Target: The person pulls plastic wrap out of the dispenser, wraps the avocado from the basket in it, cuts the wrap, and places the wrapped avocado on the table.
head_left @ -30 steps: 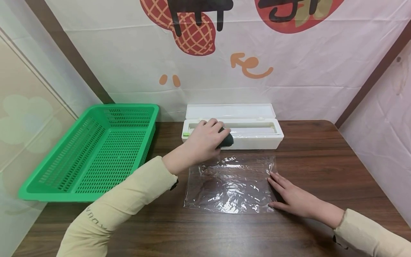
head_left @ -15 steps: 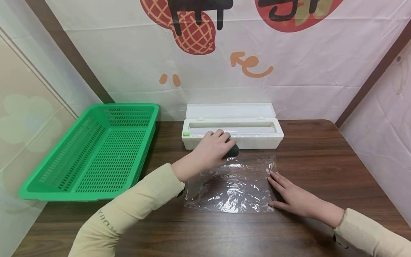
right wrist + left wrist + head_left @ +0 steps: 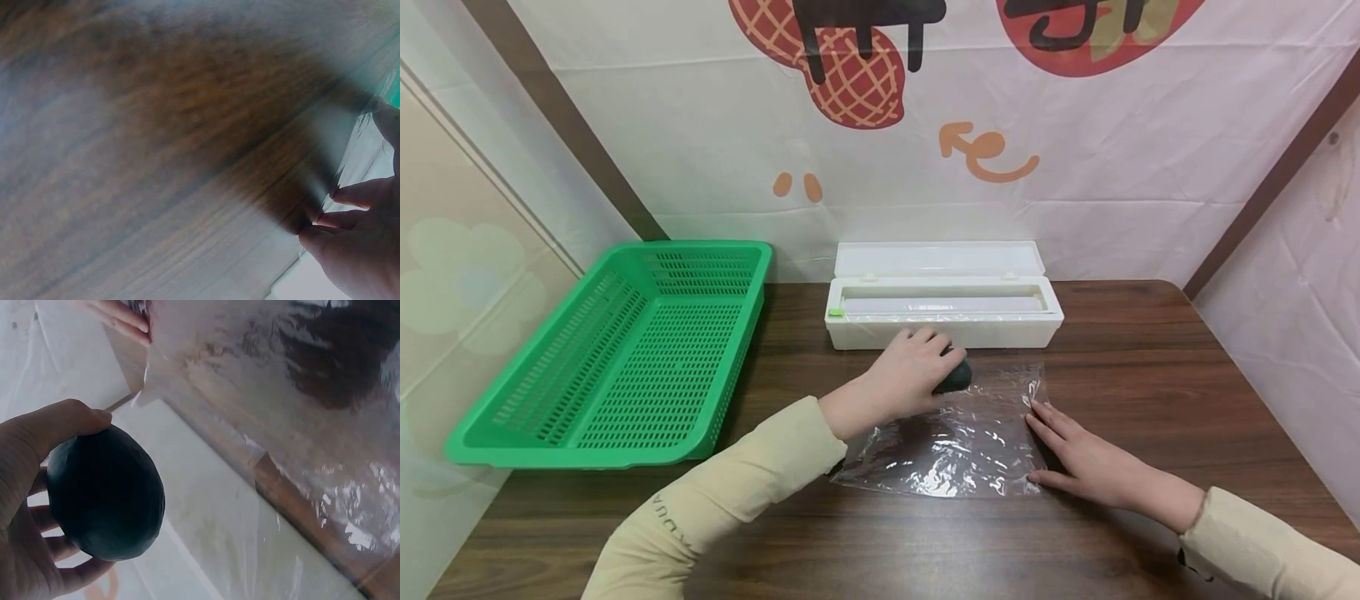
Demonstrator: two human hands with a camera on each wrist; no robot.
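Observation:
My left hand (image 3: 906,377) grips a dark green, rounded, roughly egg-shaped object (image 3: 956,376) over the far part of a sheet of clear plastic wrap (image 3: 947,442). In the left wrist view the thumb and fingers curl round the sides of this dark object (image 3: 106,494), whose exact kind I cannot tell. The sheet lies spread on the table, creased and shiny. My right hand (image 3: 1097,462) rests at the wrap's right edge, fingers extended. In the right wrist view its fingertips (image 3: 350,195) touch the film's edge. Behind the sheet stands a white plastic-wrap dispenser (image 3: 940,333), its lid raised.
A green perforated basket (image 3: 752,333) stands on the left of the brown wooden table (image 3: 1135,350). Inside the dispenser lies a white roll (image 3: 940,305), with a light-green slider (image 3: 835,312) at the left end of its front rail. A printed cloth wall (image 3: 700,167) rises behind.
My left hand has carried the dark green object away from the dispenser, toward me and slightly right, over the wrap. My right hand stays at the film's edge.

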